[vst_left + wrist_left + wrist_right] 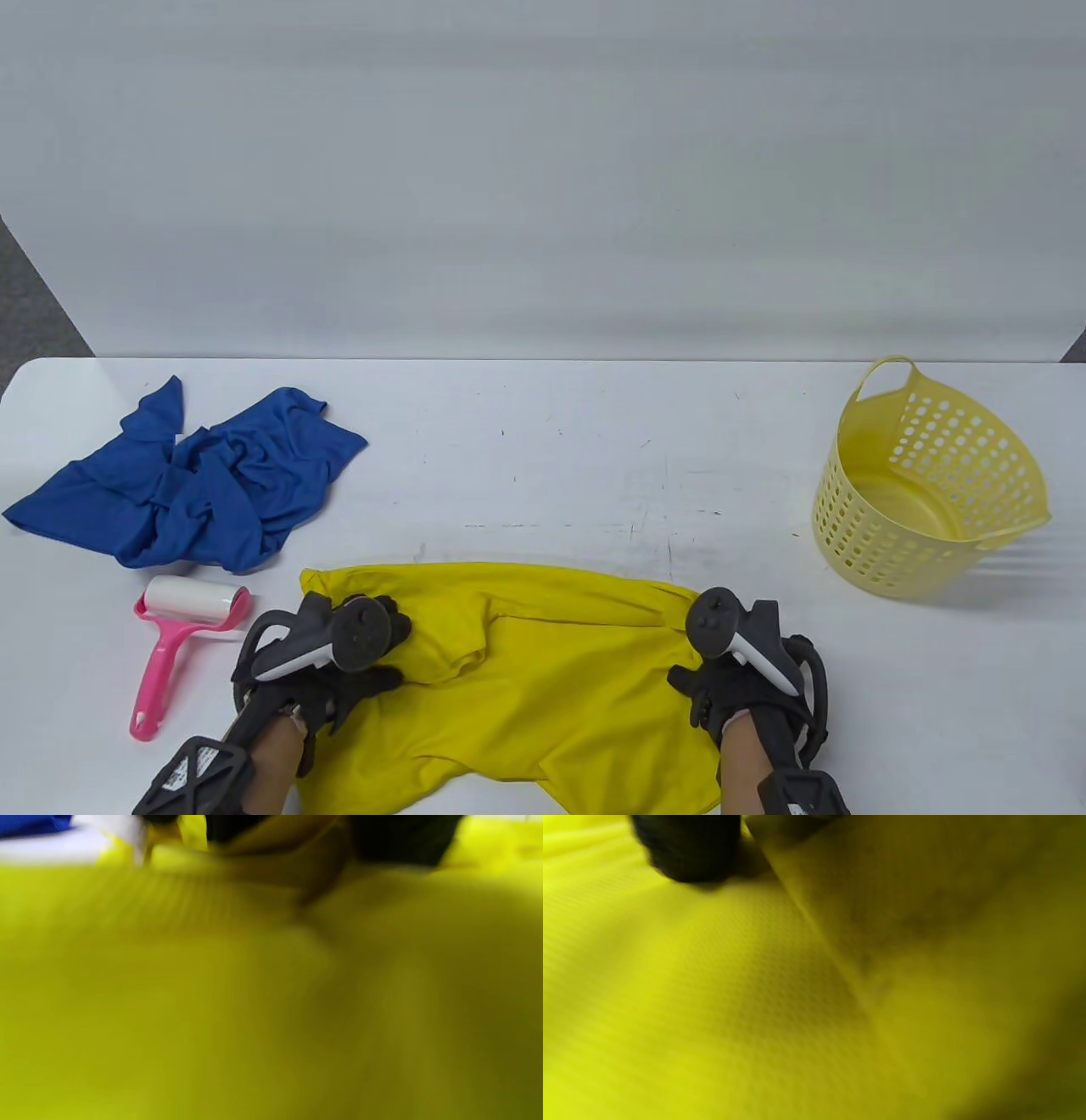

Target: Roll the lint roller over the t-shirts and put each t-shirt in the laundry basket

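Observation:
A yellow t-shirt (543, 679) lies spread at the table's front edge. My left hand (386, 654) grips it near the collar on its left side. My right hand (691, 679) grips its right side, and the cloth between them shows pull lines. Both wrist views are blurred and filled with yellow t-shirt (254, 1005) (712, 1005), with dark gloved fingers (403, 836) (687, 849) at the top against raised folds. The pink lint roller (191, 632) lies on the table left of my left hand, untouched. A yellow laundry basket (950, 441) stands at the right with nothing in it.
A crumpled blue t-shirt (212, 484) lies at the table's left, behind the lint roller. The bare white table (594, 458) stretches between the blue shirt and the basket. A grey wall closes off the back.

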`<state>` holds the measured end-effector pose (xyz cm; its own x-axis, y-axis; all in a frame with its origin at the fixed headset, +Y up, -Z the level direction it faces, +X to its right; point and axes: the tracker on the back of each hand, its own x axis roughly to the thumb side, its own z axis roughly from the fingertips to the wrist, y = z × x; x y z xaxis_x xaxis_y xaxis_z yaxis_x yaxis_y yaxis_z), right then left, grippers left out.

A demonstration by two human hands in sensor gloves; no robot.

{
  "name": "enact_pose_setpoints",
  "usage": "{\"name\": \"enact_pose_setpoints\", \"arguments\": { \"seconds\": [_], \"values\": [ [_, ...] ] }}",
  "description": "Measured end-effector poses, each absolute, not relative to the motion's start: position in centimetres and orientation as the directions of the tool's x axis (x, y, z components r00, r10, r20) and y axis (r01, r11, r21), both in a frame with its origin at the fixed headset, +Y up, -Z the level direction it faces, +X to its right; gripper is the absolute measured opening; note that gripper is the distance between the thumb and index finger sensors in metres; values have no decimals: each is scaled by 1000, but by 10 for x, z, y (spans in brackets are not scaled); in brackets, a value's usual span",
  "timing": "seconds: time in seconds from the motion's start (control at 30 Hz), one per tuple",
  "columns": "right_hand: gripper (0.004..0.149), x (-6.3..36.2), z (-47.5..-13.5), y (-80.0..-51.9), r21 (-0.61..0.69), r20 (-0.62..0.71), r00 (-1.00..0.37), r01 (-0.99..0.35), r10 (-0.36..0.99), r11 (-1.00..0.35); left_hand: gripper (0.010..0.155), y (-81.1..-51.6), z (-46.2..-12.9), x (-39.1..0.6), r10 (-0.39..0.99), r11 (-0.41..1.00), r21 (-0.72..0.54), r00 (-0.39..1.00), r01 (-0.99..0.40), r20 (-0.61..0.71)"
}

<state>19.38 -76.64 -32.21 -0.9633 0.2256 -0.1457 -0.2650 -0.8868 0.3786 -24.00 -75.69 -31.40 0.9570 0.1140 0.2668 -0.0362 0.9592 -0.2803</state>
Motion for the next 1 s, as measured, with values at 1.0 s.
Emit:
{"name": "enact_pose_setpoints", "arguments": {
  "seconds": [1.0],
  "values": [
    [52,198,-305,-715,-108,-113,-972,-195,207,-975,49,-745,-305,-250,113,993,0,983,-114,144]
  ]
}}
